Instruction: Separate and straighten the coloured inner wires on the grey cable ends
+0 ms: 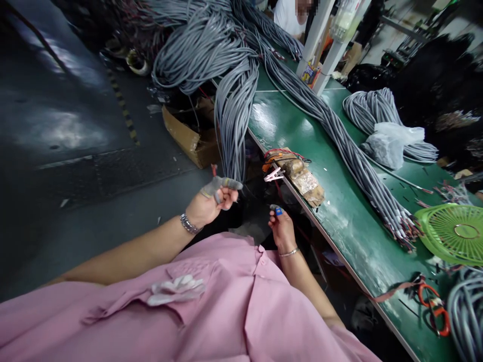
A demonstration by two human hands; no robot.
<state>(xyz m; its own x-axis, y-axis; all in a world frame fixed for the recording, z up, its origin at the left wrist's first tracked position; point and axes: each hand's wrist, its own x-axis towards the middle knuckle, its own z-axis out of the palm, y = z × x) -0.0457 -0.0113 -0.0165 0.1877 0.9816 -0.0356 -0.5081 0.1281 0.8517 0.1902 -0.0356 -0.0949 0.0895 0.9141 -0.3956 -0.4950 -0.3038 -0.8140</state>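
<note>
My left hand (221, 196) is in front of the hanging cable bundle, its fingers curled and grey coverings on some of them. A short red tip (214, 170) sticks up at that hand; what the fingers hold is not clear. Beside the table edge, my right hand (281, 226) has its fingertips pressed together, with a blue wrap on one digit. Anything in that pinch is too small to make out. Grey cables (236, 115) hang over the table's corner just beyond my left hand. A pink clip (273, 174) sits at the table edge, near a taped brown block (305, 183).
More grey cables (332, 125) lie lengthwise on the green table (279, 125). A green basket (453, 234), orange-handled scissors (433, 306) and a plastic bag (388, 143) are on the right. A cardboard box (184, 136) stands on the floor. A person (289, 17) is at the far side.
</note>
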